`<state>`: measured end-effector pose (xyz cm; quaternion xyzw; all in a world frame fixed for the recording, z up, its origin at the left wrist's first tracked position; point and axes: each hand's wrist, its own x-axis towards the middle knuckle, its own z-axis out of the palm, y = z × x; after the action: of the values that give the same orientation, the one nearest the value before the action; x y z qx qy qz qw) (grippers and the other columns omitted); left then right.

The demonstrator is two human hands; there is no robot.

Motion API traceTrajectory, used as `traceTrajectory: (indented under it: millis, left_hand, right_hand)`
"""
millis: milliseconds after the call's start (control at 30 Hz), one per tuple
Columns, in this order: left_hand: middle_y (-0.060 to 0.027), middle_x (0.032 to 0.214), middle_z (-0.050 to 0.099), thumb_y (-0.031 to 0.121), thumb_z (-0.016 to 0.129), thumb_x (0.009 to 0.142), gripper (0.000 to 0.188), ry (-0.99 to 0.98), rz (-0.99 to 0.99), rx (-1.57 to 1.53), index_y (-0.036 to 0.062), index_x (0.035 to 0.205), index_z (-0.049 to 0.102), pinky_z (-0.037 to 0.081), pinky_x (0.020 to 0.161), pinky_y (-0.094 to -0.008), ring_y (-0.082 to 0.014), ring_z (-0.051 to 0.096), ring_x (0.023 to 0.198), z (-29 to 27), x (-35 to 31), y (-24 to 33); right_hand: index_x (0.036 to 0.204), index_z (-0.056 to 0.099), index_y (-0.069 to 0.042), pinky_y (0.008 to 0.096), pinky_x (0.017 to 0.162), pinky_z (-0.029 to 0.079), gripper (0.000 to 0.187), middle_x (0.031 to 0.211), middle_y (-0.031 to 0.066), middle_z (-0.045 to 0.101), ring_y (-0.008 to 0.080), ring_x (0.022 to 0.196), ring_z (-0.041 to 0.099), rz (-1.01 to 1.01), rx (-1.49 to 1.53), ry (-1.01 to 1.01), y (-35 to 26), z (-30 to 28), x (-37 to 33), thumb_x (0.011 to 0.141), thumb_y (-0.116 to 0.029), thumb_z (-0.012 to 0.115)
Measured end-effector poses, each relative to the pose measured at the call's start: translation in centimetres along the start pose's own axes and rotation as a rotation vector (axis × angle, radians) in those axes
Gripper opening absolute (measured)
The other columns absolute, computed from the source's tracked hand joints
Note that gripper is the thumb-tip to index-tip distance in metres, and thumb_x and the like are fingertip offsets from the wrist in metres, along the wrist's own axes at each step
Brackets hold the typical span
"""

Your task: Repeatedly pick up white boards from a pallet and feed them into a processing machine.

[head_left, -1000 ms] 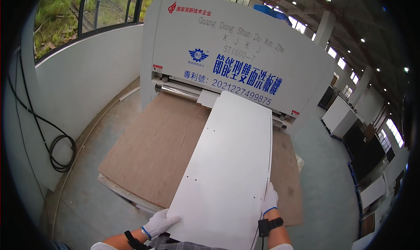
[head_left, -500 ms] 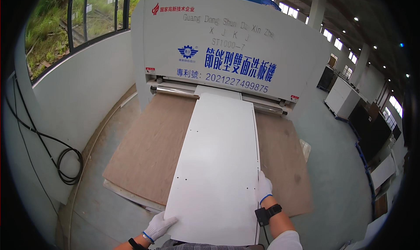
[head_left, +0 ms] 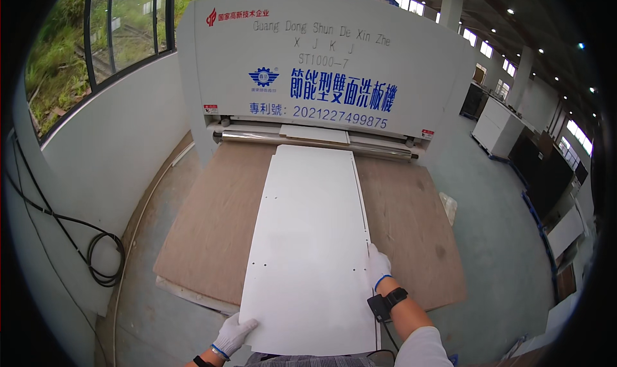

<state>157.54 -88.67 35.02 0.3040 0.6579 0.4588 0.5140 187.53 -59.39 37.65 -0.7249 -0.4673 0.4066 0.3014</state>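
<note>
A long white panel [head_left: 302, 232] with small drilled holes lies lengthwise before me on a brown wood board. My left hand [head_left: 234, 334], in a white knit glove, grips its near left edge, thumb on top and fingers hidden beneath. Farther up the right edge, my right hand [head_left: 378, 267], gloved as well, is closed on the panel's side. Beyond the panel's far end runs a shiny metal roller [head_left: 250, 137]. A second white panel [head_left: 315, 134] reaches into the slot of the white machine [head_left: 334, 52] past that roller.
The brown wood board [head_left: 411, 225] extends on both sides of the panel. A wall with coiled black cable [head_left: 106, 258] stands at left, below windows. At right, pale floor [head_left: 495, 238] runs past stacked panels [head_left: 543, 174].
The second panel has slid farther into the machine, and more of the roller shows between it and the held panel. My hands keep their hold; the view has shifted slightly.
</note>
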Motion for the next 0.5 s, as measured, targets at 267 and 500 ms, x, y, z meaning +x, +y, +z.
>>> traceTrajectory:
  millis: [267,500]
  left_hand:
    - [-0.0138,0.104,0.065,0.024,0.063,0.086,0.045,-0.022,0.051,-0.030,-0.0079,0.116,0.055,0.050,0.082,-0.0303,-0.0169,0.062,0.091,-0.6,3.3,0.1]
    - [-0.0130,0.102,0.066,0.024,0.062,0.086,0.043,-0.038,0.043,-0.054,-0.0086,0.114,0.056,0.050,0.081,-0.0297,-0.0163,0.062,0.089,-0.4,6.2,2.8]
  right_hand:
    - [0.095,0.063,0.009,0.0445,0.085,0.044,0.064,0.097,0.0289,0.063,0.0403,0.098,0.060,0.023,-0.028,-0.008,-1.0,1.3,2.8,0.087,-0.050,0.039]
    - [0.096,0.062,0.010,0.0399,0.080,0.045,0.062,0.090,0.0208,0.066,0.0289,0.089,0.062,-0.021,-0.069,0.042,-2.9,2.2,5.8,0.088,-0.049,0.046]
